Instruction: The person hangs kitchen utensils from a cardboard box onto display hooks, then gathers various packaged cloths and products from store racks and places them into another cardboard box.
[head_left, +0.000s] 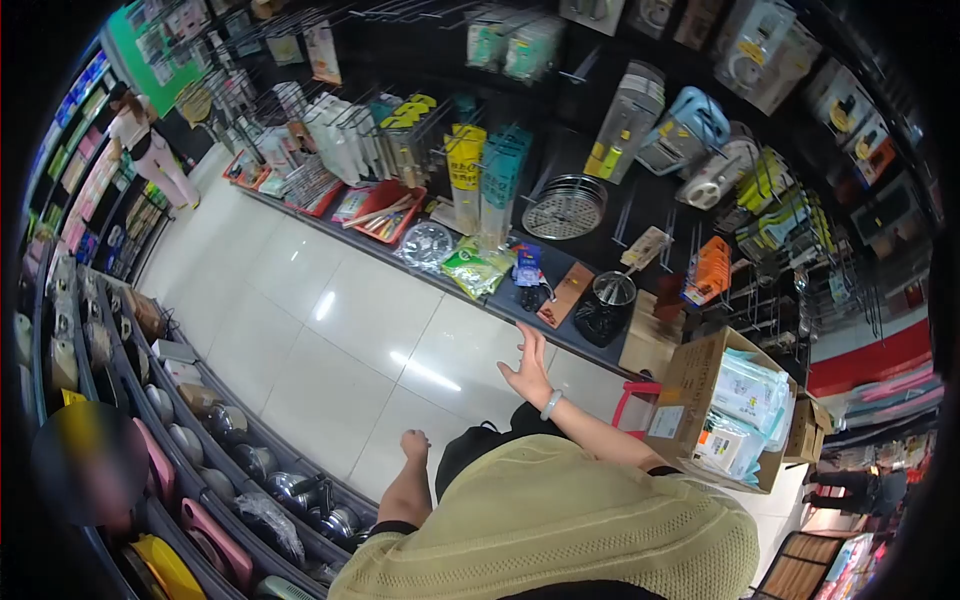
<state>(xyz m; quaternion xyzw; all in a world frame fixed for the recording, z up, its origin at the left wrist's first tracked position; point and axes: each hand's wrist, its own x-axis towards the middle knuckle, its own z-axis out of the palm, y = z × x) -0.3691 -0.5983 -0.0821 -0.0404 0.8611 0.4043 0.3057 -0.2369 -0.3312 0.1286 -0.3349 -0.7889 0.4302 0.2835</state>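
Observation:
My right hand (528, 372), with a pale bangle at the wrist, reaches out over the floor with its fingers apart and nothing in them. Closest to it on the low dark shelf are a brown board in packaging (566, 295), a black plastic bag (603, 318) and a round metal strainer (614, 289). My left hand (415, 444) hangs low in front of my body, its fingers curled in and no object showing in them. Beyond the right hand lie a blue packet (527, 265) and a green-and-yellow packet (477, 268).
An open cardboard box (685, 395) of plastic-wrapped packs stands at right, beside a red frame (632, 405). Shelves of pots and lids (255, 460) curve along the left. Kitchen goods hang on the dark rack, above a red basket (390, 212). A person (150, 150) stands far left.

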